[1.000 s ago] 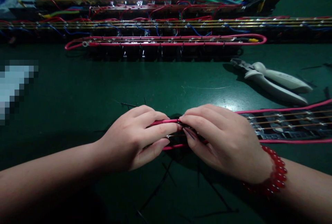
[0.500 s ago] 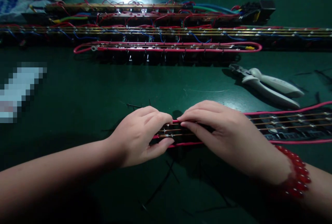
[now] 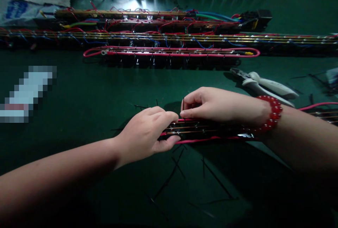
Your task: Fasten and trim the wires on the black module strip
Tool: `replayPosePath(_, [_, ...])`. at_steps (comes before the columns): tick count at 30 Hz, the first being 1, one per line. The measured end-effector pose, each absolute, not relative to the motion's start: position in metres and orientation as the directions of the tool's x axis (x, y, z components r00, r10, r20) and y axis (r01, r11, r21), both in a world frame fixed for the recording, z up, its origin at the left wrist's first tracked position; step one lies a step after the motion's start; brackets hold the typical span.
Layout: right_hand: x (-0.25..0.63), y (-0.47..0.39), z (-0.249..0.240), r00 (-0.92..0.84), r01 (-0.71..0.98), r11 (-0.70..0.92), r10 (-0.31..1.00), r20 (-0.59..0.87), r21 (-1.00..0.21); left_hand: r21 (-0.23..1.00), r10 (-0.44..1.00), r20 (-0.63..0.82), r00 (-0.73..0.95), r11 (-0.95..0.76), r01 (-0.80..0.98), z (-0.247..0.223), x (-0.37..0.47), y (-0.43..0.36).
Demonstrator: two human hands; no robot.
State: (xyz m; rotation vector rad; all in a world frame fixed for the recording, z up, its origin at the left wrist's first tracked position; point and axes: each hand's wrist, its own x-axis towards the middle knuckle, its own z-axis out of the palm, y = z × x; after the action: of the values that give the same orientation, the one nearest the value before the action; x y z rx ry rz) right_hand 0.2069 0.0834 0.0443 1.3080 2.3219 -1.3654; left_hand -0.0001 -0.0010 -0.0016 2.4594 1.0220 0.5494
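At the centre of the frame, the left hand (image 3: 149, 133) clamps the near wired strip (image 3: 195, 127) between thumb and fingers. Just right, the right hand (image 3: 208, 105) pinches a black cable tie (image 3: 183, 106) at the strip's pink wire (image 3: 208, 138), thumb and fingertips nearly together. White-handled cutters (image 3: 260, 82) lie at upper right, behind the right forearm.
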Motion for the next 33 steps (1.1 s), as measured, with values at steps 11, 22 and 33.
replayPosePath(11, [0.240,0.024,0.045,-0.604,0.699,0.605,0.785,0.137,-0.382,0.385,0.697,0.304,0.649,-0.714,0.585,0.000,0.001,-0.005])
replayPosePath(22, [0.249,0.023,0.027,-0.761,0.628,0.755,0.646,0.056,-0.187,0.254,0.683,0.359,0.636,-0.727,0.638,0.002,0.002,-0.007])
replayPosePath(33, [0.242,0.027,0.014,-0.772,0.573,0.808,0.589,0.240,-0.139,0.271,0.719,0.355,0.598,-0.691,0.670,0.001,0.000,-0.007])
